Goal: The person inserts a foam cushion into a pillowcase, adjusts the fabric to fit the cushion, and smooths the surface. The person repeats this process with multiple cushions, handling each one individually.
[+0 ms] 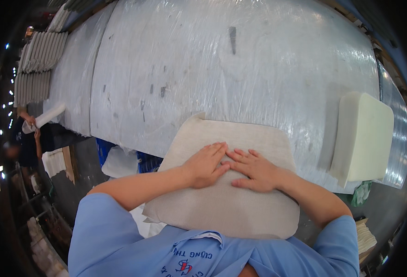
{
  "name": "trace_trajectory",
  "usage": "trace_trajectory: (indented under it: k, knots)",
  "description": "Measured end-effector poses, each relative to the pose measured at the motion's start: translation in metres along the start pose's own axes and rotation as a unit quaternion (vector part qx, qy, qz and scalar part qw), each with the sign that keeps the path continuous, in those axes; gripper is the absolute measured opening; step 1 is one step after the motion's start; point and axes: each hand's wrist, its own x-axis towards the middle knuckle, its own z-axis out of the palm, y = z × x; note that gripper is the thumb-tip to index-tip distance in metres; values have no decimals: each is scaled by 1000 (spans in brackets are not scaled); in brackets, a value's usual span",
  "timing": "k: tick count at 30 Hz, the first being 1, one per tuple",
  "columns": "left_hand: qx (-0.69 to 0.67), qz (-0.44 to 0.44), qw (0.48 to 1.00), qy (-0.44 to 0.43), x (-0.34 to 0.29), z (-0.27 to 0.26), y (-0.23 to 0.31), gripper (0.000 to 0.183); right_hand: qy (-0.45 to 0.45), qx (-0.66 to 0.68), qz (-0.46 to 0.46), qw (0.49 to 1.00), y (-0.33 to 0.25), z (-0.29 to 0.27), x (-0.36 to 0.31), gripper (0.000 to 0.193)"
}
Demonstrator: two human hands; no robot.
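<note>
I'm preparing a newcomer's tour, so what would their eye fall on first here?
Probably the left hand and right hand, spread on a beige fabric piece at the front, centre. Behind it stretches a broad, shiny plastic-covered table, with a thick cream pad at its right end.

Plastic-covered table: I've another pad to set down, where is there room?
The table is bare beyond the beige cushion and left of the cream pad. The cushion, left hand and right hand crowd its near edge.

From the head, one fisheye looks down, close above left hand [206,165], right hand [254,170] and worktop [249,83]; the dark rim seems barely readable.
</note>
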Motion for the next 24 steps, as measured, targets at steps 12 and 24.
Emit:
trace_trajectory:
  k: [12, 24]
  knots:
    - [-239, -337, 898, 152, -138, -148, -66, 61, 218, 77, 209, 950, 135, -36, -105, 57]
    - [-583, -62, 674, 449, -143, -46, 38, 80, 456, 695, 142, 537, 49, -2, -89, 40]
